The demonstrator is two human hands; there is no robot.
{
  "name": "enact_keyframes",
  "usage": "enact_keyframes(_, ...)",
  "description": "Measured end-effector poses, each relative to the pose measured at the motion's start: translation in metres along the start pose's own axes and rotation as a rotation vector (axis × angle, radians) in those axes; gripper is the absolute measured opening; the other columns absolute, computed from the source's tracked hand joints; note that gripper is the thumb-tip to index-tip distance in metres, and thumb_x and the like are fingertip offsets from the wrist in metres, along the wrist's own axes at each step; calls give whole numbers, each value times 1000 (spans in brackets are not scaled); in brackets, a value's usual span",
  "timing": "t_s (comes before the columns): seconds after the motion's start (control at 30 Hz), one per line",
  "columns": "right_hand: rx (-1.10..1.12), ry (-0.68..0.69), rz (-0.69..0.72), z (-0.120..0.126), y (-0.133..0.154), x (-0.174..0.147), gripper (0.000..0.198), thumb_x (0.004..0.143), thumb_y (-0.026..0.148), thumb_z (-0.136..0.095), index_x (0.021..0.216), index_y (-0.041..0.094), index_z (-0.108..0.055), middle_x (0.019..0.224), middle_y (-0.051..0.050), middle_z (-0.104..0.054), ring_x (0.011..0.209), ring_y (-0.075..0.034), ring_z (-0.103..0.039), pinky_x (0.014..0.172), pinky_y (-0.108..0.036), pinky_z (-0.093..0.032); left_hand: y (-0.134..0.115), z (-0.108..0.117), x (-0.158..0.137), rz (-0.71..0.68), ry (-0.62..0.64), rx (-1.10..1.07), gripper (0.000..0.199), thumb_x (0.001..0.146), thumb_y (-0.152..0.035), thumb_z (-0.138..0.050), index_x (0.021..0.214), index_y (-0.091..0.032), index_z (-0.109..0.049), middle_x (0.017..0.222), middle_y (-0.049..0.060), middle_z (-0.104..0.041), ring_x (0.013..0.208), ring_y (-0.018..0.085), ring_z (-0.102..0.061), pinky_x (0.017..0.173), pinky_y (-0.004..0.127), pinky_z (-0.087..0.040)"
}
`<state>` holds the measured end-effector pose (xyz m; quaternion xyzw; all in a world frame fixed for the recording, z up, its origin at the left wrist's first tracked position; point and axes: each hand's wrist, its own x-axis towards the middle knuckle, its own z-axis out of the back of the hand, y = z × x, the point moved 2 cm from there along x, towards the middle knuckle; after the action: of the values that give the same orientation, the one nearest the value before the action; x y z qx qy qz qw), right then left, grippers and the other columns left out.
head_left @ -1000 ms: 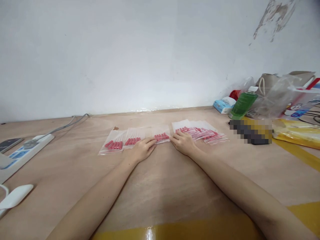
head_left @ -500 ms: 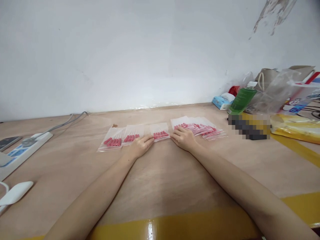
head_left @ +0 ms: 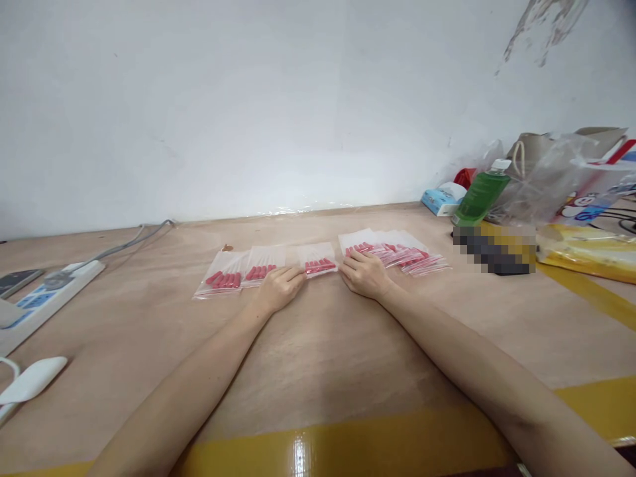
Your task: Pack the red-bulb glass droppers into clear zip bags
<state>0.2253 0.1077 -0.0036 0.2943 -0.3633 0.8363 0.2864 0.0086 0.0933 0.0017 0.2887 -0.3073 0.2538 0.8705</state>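
Hardly anything is moving since before: the left hand [head_left: 279,290] and right hand [head_left: 365,275] are still lying flat, fingers together, touching the little bag [head_left: 319,260] between them. Three bags are lying in a row [head_left: 263,268]; a pile of bags [head_left: 397,252] is waiting behind the right hand.

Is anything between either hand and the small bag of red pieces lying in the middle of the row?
Nothing visible. The left hand and right hand lie flat on the table, fingertips at the middle bag from either side. The stack of bags lies beyond the right hand.
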Motion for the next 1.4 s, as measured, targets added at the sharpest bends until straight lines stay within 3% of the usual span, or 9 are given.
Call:
enact_keyframes(0.2, 89, -38, -47, -4, 24, 19, 18, 87, 22, -45, 85, 19, -62, 77, -3, -62, 78, -15, -44, 63, -29, -25, -1, -1, -1, 23, 1, -7, 19, 87, -17, -47, 78, -17, -63, 82, 4, -68, 69, 13, -63, 62, 24, -51)
enact_keyframes(0.4, 142, 43, 0, -17, 45, 34, 21, 88, 16, -42, 78, 17, -61, 78, -4, -62, 76, -14, -45, 59, -29, -22, -1, -2, -2, 26, 0, -31, 18, 87, -18, -45, 82, -17, -63, 85, 5, -67, 74, 15, -64, 65, 26, -52)
enact_keyframes(0.63, 184, 57, 4, -17, 39, 30, 26, 90, 17, -38, 76, 18, -60, 74, -3, -60, 78, -14, -45, 60, -30, -22, -2, 1, 0, 58, 45, -52, 21, 87, -17, -44, 78, -17, -63, 83, 5, -67, 72, 15, -64, 65, 27, -52)
enact_keyframes(0.9, 67, 39, 46, -10, 26, 22, 29, 89, 13, -36, 70, 17, -58, 71, -3, -58, 70, -13, -44, 61, -29, -23, 3, 3, -5, 90, 35, -85, 19, 86, -15, -45, 79, -17, -62, 88, 6, -68, 76, 16, -64, 69, 28, -51)
enact_keyframes(1.13, 81, 64, -23, -5, 11, 11, 26, 88, 10, -37, 77, 16, -61, 75, -4, -60, 72, -13, -46, 64, -29, -24, 10, 1, -9, 143, 61, -115, 23, 87, -17, -42, 77, -17, -63, 82, 7, -67, 74, 16, -63, 68, 28, -51)
enact_keyframes(1.4, 48, 93, -85, -5, 9, 11, 29, 88, 11, -39, 71, 16, -61, 69, -4, -60, 70, -14, -46, 66, -30, -26, 13, 4, -11, 212, 108, -184, 20, 88, -24, -45, 82, -18, -63, 84, 6, -66, 80, 17, -62, 74, 30, -49)
